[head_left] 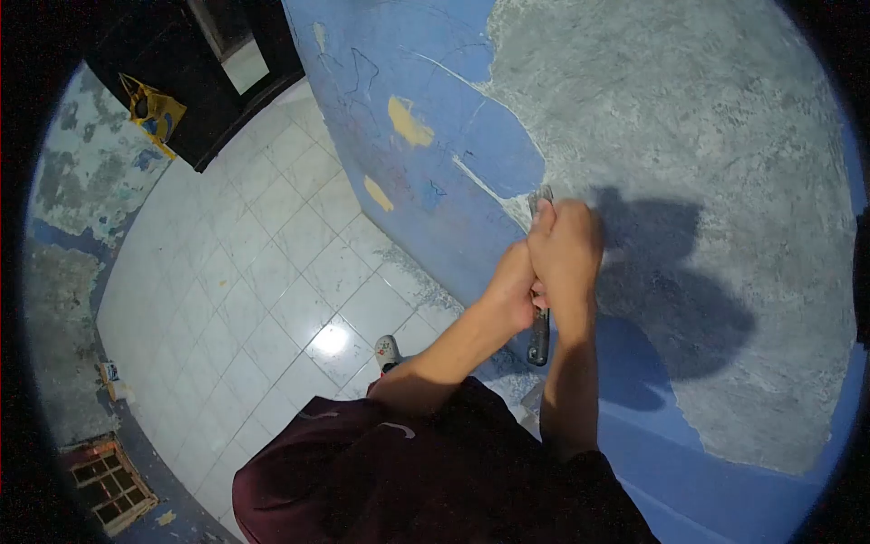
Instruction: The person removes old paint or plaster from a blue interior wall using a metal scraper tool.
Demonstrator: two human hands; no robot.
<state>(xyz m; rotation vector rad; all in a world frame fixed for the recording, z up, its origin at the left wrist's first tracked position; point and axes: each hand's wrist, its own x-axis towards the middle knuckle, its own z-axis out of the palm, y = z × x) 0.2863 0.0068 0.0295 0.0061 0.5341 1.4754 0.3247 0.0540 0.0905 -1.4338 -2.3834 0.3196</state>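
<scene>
Both hands are wrapped round a dark scraper-like tool (539, 340) held against the wall. My left hand (515, 276) grips its middle, and the black handle end sticks out below. Higher up, my right hand (566, 240) is closed round the upper part, with the thumb along it; the tool's tip shows just above, at the border between blue paint (435, 190) and bare grey plaster (652, 100). The fingers of the two hands touch. Whether the tip touches the wall is hard to tell.
White floor tiles (263, 281) with paint debris (421, 281) lie along the wall's foot. A shoe (387, 351) stands on the floor. A yellow bag (156, 116) hangs by a dark door (181, 54) at the upper left. At the lower left is a small barred window (111, 485).
</scene>
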